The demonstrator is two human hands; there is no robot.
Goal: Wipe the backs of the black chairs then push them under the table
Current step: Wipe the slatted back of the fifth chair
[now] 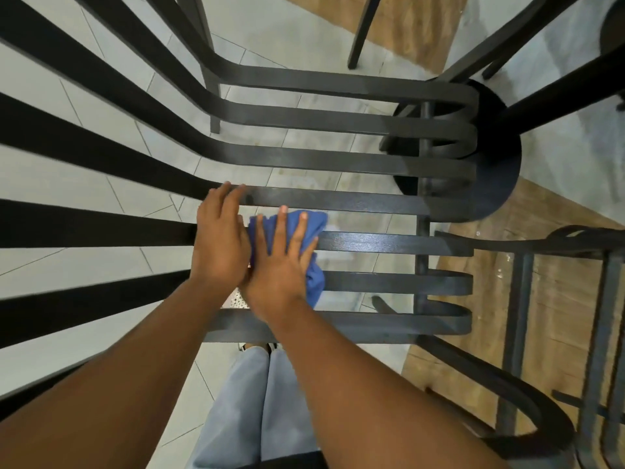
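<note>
The left hand [220, 242] lies on the black slatted wooden chair back [355, 201], fingers straight and holding nothing, tips on a slat. Touching it on the right, the right hand [280, 262] presses a crumpled blue cloth [313, 228] flat under spread, straight fingers against the next slats.

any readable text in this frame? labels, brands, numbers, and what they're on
None. No readable text anywhere in the head view.
black chair slats: bare, no label or brand.
blue cloth under the right hand: no tag visible.
left hand rests on a slat, covering no print that shows.
floor tiles: unmarked.
</note>
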